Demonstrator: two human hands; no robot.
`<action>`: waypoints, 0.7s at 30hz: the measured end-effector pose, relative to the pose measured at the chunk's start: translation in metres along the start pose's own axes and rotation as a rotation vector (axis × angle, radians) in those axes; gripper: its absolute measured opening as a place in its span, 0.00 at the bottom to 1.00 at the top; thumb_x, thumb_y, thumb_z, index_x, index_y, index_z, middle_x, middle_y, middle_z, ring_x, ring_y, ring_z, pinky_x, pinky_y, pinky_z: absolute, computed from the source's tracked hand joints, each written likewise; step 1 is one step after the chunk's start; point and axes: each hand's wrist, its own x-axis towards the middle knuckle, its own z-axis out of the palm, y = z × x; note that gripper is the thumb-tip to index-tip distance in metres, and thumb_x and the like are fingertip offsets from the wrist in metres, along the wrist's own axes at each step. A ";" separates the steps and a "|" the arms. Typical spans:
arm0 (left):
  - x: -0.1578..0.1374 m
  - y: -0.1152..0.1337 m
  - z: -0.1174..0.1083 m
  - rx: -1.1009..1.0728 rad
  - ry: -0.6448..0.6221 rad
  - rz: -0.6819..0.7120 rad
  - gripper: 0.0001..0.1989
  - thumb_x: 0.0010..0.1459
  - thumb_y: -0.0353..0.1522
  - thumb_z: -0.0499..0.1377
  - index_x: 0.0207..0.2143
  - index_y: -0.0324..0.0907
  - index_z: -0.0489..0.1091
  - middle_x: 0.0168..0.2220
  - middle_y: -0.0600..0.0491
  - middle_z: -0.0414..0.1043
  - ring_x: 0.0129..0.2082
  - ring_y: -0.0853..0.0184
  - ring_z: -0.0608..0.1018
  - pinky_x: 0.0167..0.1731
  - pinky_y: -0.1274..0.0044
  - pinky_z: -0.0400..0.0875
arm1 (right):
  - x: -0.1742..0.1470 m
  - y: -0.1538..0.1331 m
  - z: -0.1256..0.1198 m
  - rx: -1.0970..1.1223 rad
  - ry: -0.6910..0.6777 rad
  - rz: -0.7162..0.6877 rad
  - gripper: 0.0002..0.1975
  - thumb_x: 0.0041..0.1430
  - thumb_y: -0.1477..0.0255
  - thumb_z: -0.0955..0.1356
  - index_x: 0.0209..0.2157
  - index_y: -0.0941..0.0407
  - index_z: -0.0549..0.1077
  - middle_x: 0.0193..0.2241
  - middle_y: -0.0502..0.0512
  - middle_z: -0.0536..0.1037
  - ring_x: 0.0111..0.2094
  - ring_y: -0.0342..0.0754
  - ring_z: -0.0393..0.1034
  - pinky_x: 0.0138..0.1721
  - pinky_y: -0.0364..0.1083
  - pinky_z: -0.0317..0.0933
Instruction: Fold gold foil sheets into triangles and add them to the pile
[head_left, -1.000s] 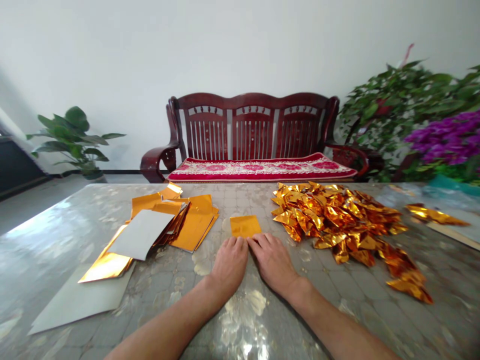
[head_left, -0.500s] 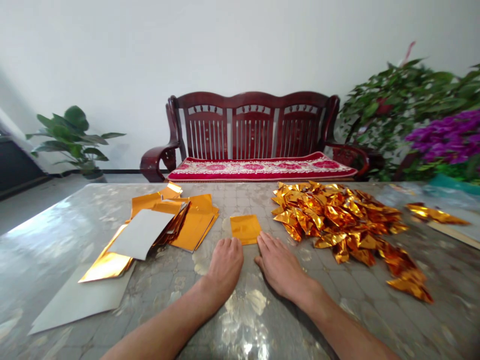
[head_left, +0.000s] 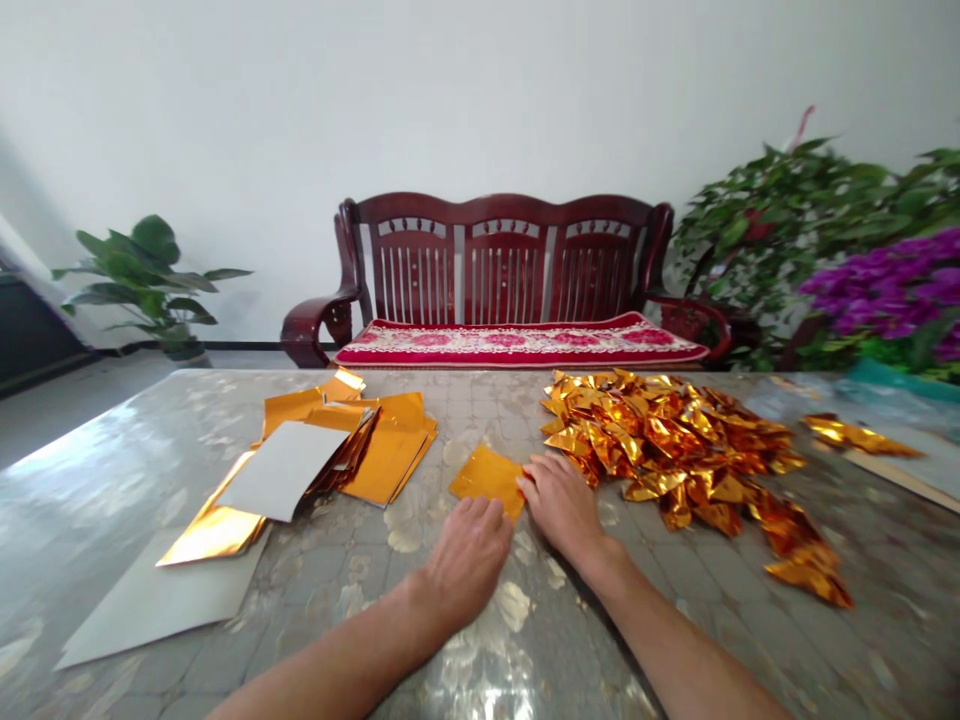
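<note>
A small folded square of gold foil paper [head_left: 484,474] lies turned at an angle on the table in front of me. My left hand [head_left: 472,548] is closed, its curled fingers on the square's near edge. My right hand [head_left: 561,503] grips the right corner between thumb and fingers, the fingertips partly hidden. To the left are loose gold foil sheets [head_left: 386,455] in an untidy stack, with a pale backing sheet [head_left: 286,468] on top. On the right lies a heap of folded gold foil pieces [head_left: 667,430], shiny and pointed.
Another pale sheet [head_left: 169,605] lies at the table's left front. Clear plastic [head_left: 795,392] and a flat board [head_left: 915,470] are at the right edge. Beyond the table [head_left: 420,660] stand a dark red wooden bench [head_left: 504,270], a potted plant [head_left: 154,275] and purple flowers [head_left: 885,285].
The gold square has turned from lying straight to lying at an angle. My left hand has moved right and nearer to me; my right hand has shifted slightly and holds its corner.
</note>
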 end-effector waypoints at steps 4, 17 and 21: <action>0.000 0.000 0.003 -0.031 0.027 0.011 0.06 0.60 0.25 0.54 0.36 0.41 0.69 0.37 0.48 0.69 0.40 0.60 0.71 0.39 0.68 0.66 | 0.005 0.005 0.003 0.029 0.057 0.071 0.10 0.61 0.69 0.67 0.41 0.59 0.75 0.43 0.60 0.76 0.47 0.54 0.67 0.51 0.49 0.57; 0.003 -0.007 0.009 -0.159 0.071 -0.073 0.07 0.60 0.28 0.54 0.36 0.45 0.71 0.37 0.52 0.71 0.39 0.63 0.73 0.40 0.72 0.69 | 0.005 0.011 0.011 0.246 0.125 0.123 0.03 0.59 0.72 0.65 0.33 0.54 0.71 0.31 0.52 0.77 0.37 0.50 0.69 0.39 0.46 0.58; 0.005 -0.011 0.011 -0.319 0.253 -0.185 0.10 0.66 0.30 0.50 0.46 0.47 0.68 0.45 0.52 0.70 0.42 0.66 0.75 0.43 0.75 0.71 | 0.000 0.006 0.006 0.399 0.271 0.062 0.05 0.59 0.72 0.65 0.38 0.54 0.71 0.34 0.53 0.78 0.38 0.49 0.71 0.42 0.46 0.61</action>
